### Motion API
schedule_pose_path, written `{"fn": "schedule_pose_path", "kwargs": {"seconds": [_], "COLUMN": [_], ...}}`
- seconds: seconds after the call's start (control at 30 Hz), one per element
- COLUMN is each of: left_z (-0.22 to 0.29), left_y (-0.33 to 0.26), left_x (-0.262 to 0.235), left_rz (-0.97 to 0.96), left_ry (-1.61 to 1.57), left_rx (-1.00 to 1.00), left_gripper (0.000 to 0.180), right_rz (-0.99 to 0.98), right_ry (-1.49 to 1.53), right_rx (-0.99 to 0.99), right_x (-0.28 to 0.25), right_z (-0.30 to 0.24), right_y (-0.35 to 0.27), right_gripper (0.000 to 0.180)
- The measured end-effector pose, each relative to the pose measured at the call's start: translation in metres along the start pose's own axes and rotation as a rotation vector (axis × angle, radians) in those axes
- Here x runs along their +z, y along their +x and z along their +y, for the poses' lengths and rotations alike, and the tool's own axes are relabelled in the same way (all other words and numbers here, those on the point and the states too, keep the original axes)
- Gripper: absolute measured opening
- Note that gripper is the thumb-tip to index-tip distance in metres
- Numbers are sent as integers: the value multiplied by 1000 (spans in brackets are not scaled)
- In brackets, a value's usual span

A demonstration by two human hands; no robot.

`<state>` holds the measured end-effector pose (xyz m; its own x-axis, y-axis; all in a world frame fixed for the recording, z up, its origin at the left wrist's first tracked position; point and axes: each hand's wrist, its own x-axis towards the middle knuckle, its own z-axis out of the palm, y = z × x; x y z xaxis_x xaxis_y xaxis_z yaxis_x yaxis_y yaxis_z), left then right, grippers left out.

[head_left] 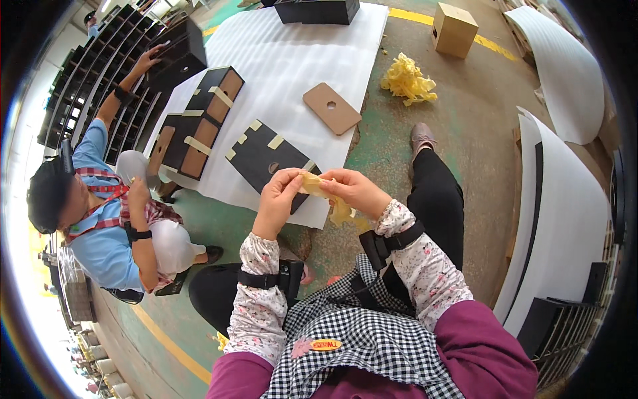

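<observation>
My left hand (280, 194) and my right hand (357, 189) are held close together in front of me, both pinching a crumpled strip of yellowish masking tape (325, 194) that hangs down between them. Just beyond my hands a black panel (266, 159) with tape strips on its edges lies on a white foam sheet (292, 60). My legs in black trousers are folded below.
A tan cardboard piece with a hole (331, 108) lies on the foam sheet. A pile of removed yellow tape (408, 80) sits on the green floor near a cardboard box (454, 29). A crouching person (106, 206) at left reaches toward black boxes (174, 56). White sheets (565, 219) stand at right.
</observation>
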<state>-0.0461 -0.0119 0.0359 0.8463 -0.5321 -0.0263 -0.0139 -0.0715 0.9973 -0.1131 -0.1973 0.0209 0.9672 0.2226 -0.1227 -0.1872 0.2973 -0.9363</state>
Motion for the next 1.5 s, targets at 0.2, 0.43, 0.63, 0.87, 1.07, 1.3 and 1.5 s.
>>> {"fn": "schedule_pose_path", "kwargs": {"seconds": [0.2,0.43,0.63,0.87,1.07,1.3,1.5], "left_z": [-17,-34,-38,-39,-26,-35,-37], "left_y": [18,34,37,38,35,25,25], "left_x": [0,17,16,16,-11,-25,-22], "left_rz": [216,326,321,325,97,120,137], "left_ry": [675,935,913,934,976,1256,1233], "left_rx": [278,412,432,441,278,215,216], "left_gripper": [22,18,15,15,49,81,80], "right_rz": [444,445,410,482,722,502,380], "right_ry": [-76,-354,-336,-283,-688,-1468,-1611], "right_rx": [-28,-21,-7,-11,-318,-740,-598], "right_x": [-12,-14,-3,-1,-13,0,11], "right_z": [7,31,28,22,22,11,22], "right_y": [7,15,17,16,23,66,59], "right_gripper": [31,37,35,34,22,17,12]}}
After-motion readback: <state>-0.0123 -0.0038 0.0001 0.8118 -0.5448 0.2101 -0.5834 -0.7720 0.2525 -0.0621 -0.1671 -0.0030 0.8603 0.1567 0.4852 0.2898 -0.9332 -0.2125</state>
